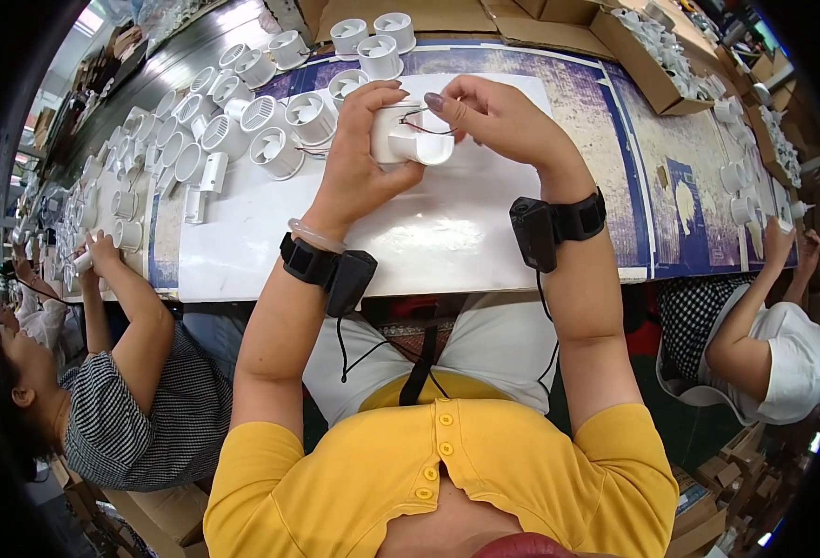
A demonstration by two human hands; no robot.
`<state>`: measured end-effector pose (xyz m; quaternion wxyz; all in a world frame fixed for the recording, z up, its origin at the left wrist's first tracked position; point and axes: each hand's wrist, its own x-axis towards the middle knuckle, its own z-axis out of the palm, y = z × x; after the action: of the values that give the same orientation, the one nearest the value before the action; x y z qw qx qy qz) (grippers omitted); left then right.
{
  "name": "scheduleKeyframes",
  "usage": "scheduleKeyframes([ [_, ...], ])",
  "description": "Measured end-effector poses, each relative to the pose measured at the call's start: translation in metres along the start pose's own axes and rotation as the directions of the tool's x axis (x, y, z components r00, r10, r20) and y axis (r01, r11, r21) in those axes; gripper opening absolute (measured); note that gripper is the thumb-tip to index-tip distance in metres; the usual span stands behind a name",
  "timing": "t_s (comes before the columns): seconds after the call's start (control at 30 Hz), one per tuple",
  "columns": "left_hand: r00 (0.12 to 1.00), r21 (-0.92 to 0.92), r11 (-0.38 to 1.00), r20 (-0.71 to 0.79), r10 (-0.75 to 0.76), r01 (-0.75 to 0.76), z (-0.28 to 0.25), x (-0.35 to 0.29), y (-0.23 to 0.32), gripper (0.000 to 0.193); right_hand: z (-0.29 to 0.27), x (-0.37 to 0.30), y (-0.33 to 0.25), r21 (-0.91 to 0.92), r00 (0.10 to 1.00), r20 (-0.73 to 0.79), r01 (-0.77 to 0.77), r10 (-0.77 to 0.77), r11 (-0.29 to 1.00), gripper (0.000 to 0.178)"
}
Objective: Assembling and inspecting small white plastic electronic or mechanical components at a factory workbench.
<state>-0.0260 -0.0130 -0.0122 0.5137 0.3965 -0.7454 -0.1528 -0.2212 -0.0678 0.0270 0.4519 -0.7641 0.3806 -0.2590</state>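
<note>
My left hand point(352, 166) is closed round a white plastic housing point(386, 144) with a curved open cup on its near side, held above the white work sheet point(410, 232). Thin red and dark wires point(416, 125) come out of the housing. At its right side, my right hand point(512, 123) pinches the wires between thumb and fingers; the fingertips are partly hidden. Just left of my left hand stand white round fan units point(309, 118), one of them with wires trailing.
Many white cylindrical housings point(224, 135) crowd the table's left side, with white rectangular parts point(207, 181) beside them. A cardboard box point(656, 70) of small white parts sits at the far right. Co-workers sit at left point(140, 400) and right point(763, 363).
</note>
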Motion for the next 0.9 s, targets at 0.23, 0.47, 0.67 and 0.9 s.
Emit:
scheduleKeyframes([
  [0.23,0.998,0.115,0.993,0.059,0.011,-0.017,-0.001,0.000,0.001,0.063,-0.007,-0.005,-0.003,0.164,0.982,0.126,0.119,-0.140,0.979,0.026],
  [0.47,0.992,0.216,0.976,0.126,-0.013,-0.014,0.005,-0.003,0.008,0.065,0.002,-0.006,-0.008,0.139,0.969,0.089,0.216,-0.229,0.967,0.025],
  [0.67,0.984,-0.020,0.997,0.162,-0.068,0.073,0.003,-0.003,0.000,0.063,-0.004,0.002,0.002,0.142,0.963,-0.072,0.269,-0.261,0.953,0.020],
  [0.9,0.970,-0.430,0.871,0.155,-0.189,0.238,0.001,-0.004,0.003,0.064,-0.011,0.004,0.002,0.526,0.930,-0.148,0.362,-0.336,0.770,0.020],
])
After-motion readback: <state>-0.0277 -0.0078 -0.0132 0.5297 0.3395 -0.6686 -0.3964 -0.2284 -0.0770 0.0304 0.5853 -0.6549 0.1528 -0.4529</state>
